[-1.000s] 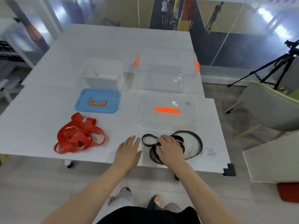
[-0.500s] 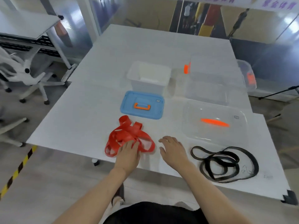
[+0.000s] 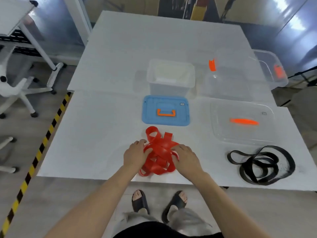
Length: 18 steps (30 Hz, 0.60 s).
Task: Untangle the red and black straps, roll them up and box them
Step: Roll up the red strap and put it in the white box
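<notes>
A tangled red strap lies near the front edge of the white table, just in front of me. My left hand grips its left side, with the fingers curled and the thumb among the loops. At the tangle's right side, my right hand has its fingers curled into the loops. A black strap lies in loose loops at the front right of the table, untouched.
Behind the red strap lies a blue lid with an orange handle, and behind that stands a small open white box. To the right are a clear lid and a large clear box. An office chair stands at left.
My right hand left the black strap and moved left. Both hands now hold the red strap, and it has been pulled toward the table's front edge. The view swung left.
</notes>
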Each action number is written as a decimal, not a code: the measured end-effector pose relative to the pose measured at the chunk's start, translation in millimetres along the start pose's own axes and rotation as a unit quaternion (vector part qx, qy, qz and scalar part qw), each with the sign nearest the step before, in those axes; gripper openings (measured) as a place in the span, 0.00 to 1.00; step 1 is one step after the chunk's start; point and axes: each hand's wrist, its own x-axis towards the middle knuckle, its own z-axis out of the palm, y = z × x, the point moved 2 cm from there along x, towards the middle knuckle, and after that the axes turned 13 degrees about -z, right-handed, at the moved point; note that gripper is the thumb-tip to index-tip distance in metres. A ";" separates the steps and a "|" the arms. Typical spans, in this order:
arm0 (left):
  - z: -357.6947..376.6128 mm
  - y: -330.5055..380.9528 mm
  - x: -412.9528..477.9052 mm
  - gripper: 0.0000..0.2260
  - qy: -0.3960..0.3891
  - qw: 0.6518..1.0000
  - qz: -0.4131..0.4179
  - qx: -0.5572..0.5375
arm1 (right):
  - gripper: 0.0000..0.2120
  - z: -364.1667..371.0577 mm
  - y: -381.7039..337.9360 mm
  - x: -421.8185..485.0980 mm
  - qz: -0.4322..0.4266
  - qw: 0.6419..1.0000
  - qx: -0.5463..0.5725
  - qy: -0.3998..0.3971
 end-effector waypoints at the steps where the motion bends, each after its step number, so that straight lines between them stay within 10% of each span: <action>1: 0.1 1.2 5.2 0.21 -0.007 1.000 -0.003 -0.001 | 0.16 -0.4 -1.1 2.7 0.002 1.000 0.001 0.000; 11: -15.4 9.3 32.1 0.07 -0.045 0.991 -0.038 -0.120 | 0.15 -25.3 -6.4 38.0 0.035 0.995 0.074 0.053; 18: -84.9 47.3 -3.0 0.03 -0.143 0.875 -0.084 -0.454 | 0.13 -71.0 -13.2 35.2 0.052 0.960 0.247 0.124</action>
